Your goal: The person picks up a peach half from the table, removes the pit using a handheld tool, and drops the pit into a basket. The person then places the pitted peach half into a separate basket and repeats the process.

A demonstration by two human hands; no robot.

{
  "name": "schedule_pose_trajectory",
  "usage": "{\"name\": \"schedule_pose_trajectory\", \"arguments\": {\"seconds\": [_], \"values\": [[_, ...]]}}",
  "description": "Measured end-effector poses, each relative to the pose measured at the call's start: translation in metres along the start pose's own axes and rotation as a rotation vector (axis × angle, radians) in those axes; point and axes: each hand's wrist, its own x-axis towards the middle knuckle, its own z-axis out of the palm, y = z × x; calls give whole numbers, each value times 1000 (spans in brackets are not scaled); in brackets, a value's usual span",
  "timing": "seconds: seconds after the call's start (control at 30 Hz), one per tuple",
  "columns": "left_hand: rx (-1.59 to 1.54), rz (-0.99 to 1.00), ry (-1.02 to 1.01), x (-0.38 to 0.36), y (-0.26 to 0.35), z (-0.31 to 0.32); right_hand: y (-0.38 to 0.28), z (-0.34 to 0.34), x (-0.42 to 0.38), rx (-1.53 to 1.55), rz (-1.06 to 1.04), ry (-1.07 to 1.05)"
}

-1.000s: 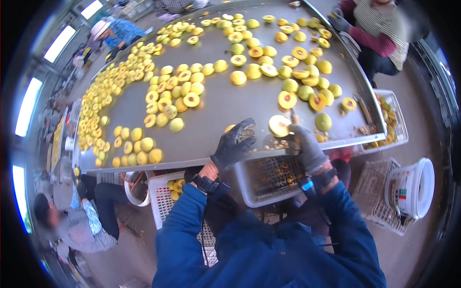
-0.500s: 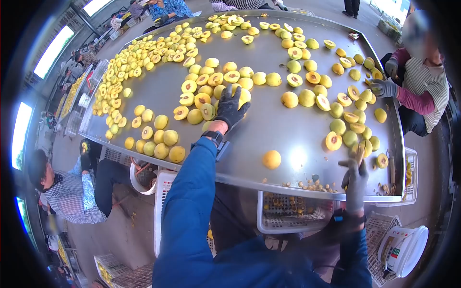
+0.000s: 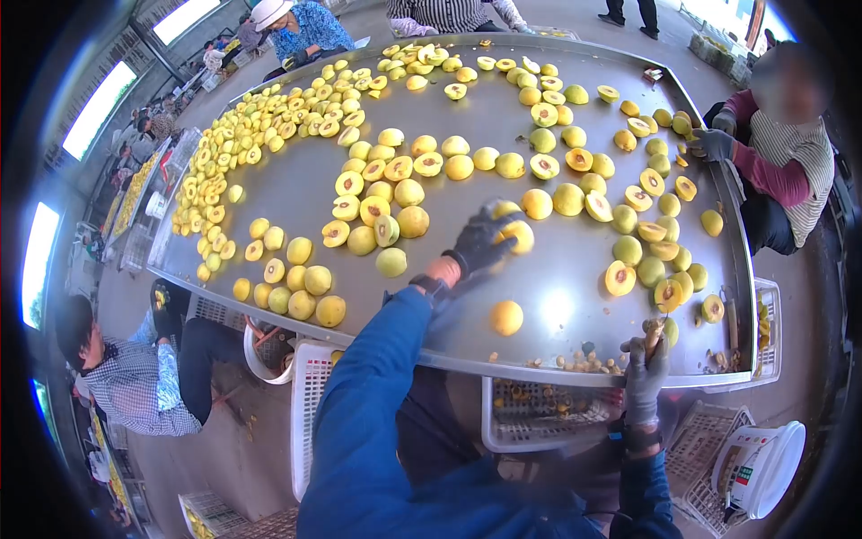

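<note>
Peach under left hand, mid-table

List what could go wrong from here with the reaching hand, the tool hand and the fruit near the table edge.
The left hand is blurred over a whole fruit, so its grip may be loose and the fruit could roll. A lone fruit near the table edge might get knocked off by the sleeve. The right hand holds a tool upright by the edge; it may be sharp.

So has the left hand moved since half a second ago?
Yes. The left hand has pulled back toward the table's near edge, a fruit under its fingers, away from the fruit cluster.
</note>
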Motion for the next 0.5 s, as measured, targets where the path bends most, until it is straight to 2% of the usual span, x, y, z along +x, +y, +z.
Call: {"name": "schedule_pose_trajectory", "arguments": {"seconds": [0.07, 0.1, 0.2, 0.27, 0.33, 0.37, 0.4, 0.47, 0.5], "values": [[-347, 130, -155, -8, 29, -18, -2, 0, -1, 8, 31, 7], [-342, 227, -60, -5, 24, -18, -2, -2, -3, 10, 48, 8], [169, -3, 152, 13, -29, -32, 0, -6, -4, -41, 63, -7], [367, -111, 261, 31, -84, -55, 2, -4, -4, -67, 23, 21], [492, -419, 189, 35, -116, -74, 3, -7, -5, -128, -5, -4], [504, -551, 73, 38, -129, -84, -6, -4, -6, -82, 120, 9], [467, -628, 25, 37, -138, -88, 1, -4, -6, -92, 73, 17], [438, -634, -89, 32, -158, -86, 11, -6, -6, -122, 24, 29], [431, -584, -55, 31, -166, -77, 10, -6, -6, -140, 20, 33]]}}
